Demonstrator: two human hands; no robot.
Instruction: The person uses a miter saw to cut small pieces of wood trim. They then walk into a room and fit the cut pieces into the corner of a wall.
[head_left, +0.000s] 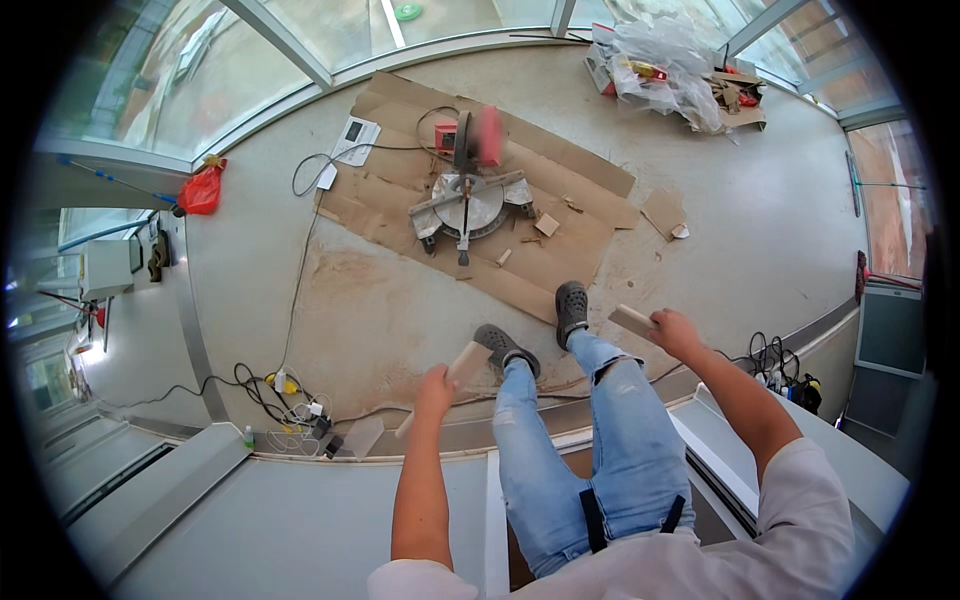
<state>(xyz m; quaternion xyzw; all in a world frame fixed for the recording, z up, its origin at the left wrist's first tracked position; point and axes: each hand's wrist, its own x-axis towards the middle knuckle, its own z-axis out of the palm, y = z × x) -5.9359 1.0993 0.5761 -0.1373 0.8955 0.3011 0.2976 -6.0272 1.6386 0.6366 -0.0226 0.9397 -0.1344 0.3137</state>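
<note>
My left hand is closed around a short, flat piece of pale wood, which slants up toward my left shoe and also shows below the hand. Out to the right, my right hand grips one end of a second wood piece, held beside my right shoe. The two pieces are apart. Beyond my feet a miter saw with a round metal base and a red part stands on flattened cardboard. Neither hand touches the saw. Small wood offcuts lie near its base.
Black cables and plugs lie tangled on the floor at the left. A red plastic bag sits by the left wall. Clear plastic sheeting is heaped at the far right. Coiled cables lie right of my legs. Sawdust covers the floor.
</note>
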